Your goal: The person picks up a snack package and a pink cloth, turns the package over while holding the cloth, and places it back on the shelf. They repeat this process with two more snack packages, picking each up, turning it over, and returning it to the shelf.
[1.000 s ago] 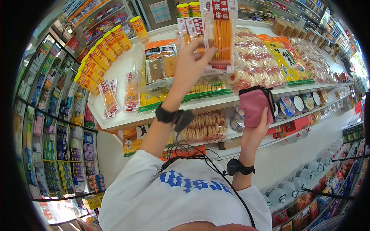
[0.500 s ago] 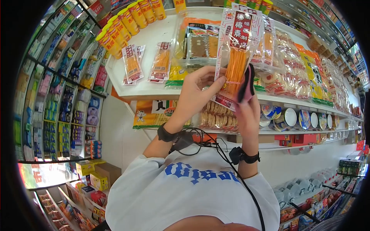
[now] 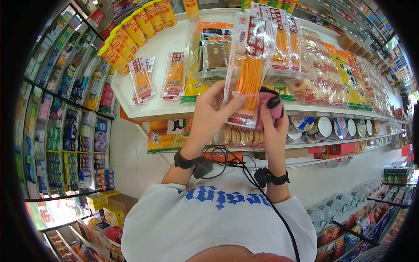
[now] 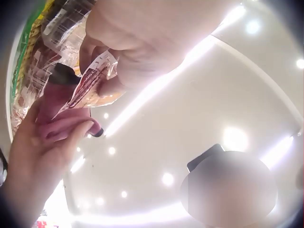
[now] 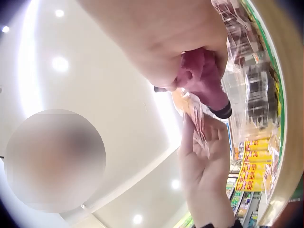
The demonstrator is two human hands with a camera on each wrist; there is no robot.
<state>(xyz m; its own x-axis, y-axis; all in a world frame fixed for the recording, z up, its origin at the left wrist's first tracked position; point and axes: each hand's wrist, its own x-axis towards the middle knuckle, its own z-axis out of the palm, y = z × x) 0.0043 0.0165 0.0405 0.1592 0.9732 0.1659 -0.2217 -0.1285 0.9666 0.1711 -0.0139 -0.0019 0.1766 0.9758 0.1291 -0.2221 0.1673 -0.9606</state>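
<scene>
My left hand point(image 3: 213, 114) pinches the lower left side of a clear snack packet point(image 3: 251, 81) with orange strips inside, thumb across its front. Red panels with white characters mark the packet's top. Close by its lower right side, my right hand point(image 3: 275, 131) grips a bunched pink cloth point(image 3: 277, 111) with a black edge. In the left wrist view, the cloth point(image 4: 59, 111) overlaps the packet's lower end point(image 4: 95, 83). From the right wrist, the cloth point(image 5: 202, 78) pokes out of my curled fingers, with the left hand point(image 5: 204, 166) beyond it.
Similar packets point(image 3: 142, 81) lie on the white display counter point(image 3: 124, 94) at the left. Yellow canisters point(image 3: 139, 28) line its back edge. Bagged round crackers point(image 3: 318, 70) and a yellow bag point(image 3: 345, 74) fill the right. Below is a shelf of round tins point(image 3: 323, 127). Black cables point(image 3: 222, 163) hang between my wrists.
The left hand has brought the packet down from above the counter, nearer my body. The pink cloth, spread out in the right hand earlier, is now bunched beside the packet's lower end.
</scene>
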